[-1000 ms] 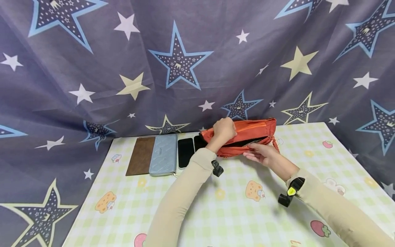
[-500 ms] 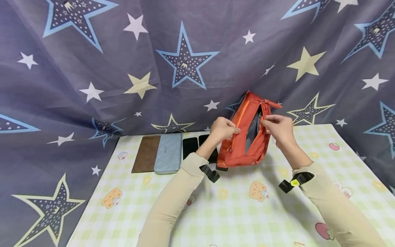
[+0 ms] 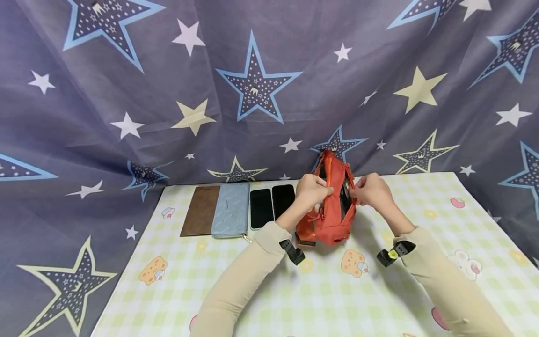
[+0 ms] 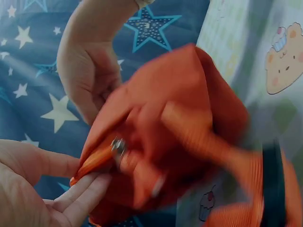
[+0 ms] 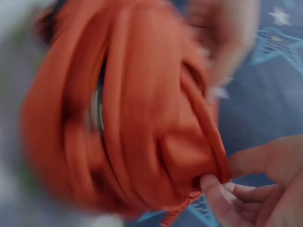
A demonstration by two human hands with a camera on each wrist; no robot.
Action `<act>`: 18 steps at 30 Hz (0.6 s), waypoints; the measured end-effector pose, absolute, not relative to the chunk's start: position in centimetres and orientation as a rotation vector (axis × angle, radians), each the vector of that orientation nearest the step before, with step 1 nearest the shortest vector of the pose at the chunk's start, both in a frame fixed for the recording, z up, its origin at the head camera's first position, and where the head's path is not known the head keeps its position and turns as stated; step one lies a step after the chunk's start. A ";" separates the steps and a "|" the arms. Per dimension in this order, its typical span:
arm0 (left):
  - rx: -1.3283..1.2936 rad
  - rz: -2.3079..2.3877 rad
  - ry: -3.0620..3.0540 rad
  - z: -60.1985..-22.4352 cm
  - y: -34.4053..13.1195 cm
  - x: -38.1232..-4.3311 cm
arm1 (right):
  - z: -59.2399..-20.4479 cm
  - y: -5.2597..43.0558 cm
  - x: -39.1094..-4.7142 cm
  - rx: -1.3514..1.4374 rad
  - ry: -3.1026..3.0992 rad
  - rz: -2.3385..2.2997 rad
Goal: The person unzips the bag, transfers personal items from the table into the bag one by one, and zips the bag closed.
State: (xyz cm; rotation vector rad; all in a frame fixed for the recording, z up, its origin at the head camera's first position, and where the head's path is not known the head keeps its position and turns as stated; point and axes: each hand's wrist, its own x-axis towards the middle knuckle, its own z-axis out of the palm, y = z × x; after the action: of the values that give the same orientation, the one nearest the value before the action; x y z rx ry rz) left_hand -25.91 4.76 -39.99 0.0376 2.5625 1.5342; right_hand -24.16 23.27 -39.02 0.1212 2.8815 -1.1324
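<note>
An orange-red zippered bag (image 3: 334, 224) stands tilted upright at the back of the table, its main opening parted and a dark lining showing inside. My left hand (image 3: 312, 191) pinches the left edge of the bag between thumb and fingers, beside a zipper seen in the left wrist view. My right hand (image 3: 372, 189) pinches the fabric at the right edge of the opening, as the right wrist view also shows. An orange strap (image 4: 208, 137) with a dark band hangs from the bag, blurred. What lies inside the bag cannot be made out.
Left of the bag lie a brown flat wallet (image 3: 201, 210), a light blue quilted wallet (image 3: 231, 209) and two dark-screened phones (image 3: 262, 208), side by side on the checked tablecloth (image 3: 320, 299). A star-patterned curtain (image 3: 168, 84) hangs behind the table.
The bag was lying sideways, then was lifted and turned upright; now it is lower, narrower to the view. My right hand shifted from beneath the opening's edge to its right side.
</note>
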 end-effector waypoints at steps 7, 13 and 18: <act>0.024 1.854 2.181 -41.0 3.3 -26.8 | -35.4 23.0 -24.6 -0.144 3.056 -1.316; -0.119 1.898 2.118 -44.2 2.9 -28.4 | -34.6 21.6 -25.9 -0.272 3.131 -0.911; -0.202 1.635 2.310 -46.5 2.1 -29.1 | -35.1 21.9 -27.4 -0.173 2.900 -0.839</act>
State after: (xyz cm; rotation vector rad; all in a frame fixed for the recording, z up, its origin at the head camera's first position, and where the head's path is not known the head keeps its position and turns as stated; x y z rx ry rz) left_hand -29.12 2.13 -46.47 -0.2022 2.3104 1.6347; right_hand -27.39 21.86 -35.10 -0.1726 2.8996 -0.8394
